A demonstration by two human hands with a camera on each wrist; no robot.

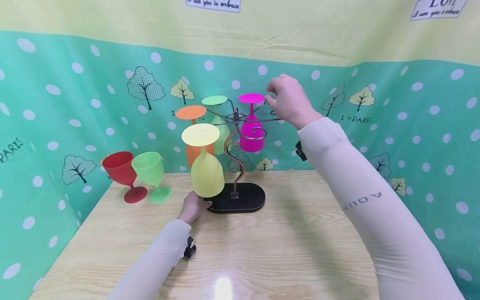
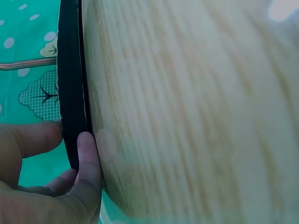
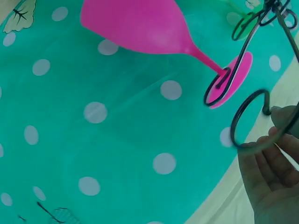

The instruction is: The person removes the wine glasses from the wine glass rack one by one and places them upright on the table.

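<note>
A wine glass rack has a wavy copper-coloured stem [image 1: 240,164] on a black oval base [image 1: 245,202]. My left hand [image 1: 193,207] grips the left end of that base; the left wrist view shows thumb and fingers on either side of its edge [image 2: 72,88]. Up at the right side of the rack, my right hand [image 1: 290,100] pinches a curled wire hook [image 3: 243,114] that carries no glass. Beside it a magenta goblet [image 1: 251,133] hangs upside down by its foot. Yellow [image 1: 207,175], orange [image 1: 193,152] and pale green goblets [image 1: 222,133] hang likewise from other hooks.
On the wooden table [image 1: 300,250], left of the rack, a red goblet [image 1: 121,168] and a light green goblet [image 1: 150,168] stand upright. Behind rises a green and yellow patterned curtain [image 1: 112,100]. An unfilled front hook [image 1: 258,135] curls below the hub.
</note>
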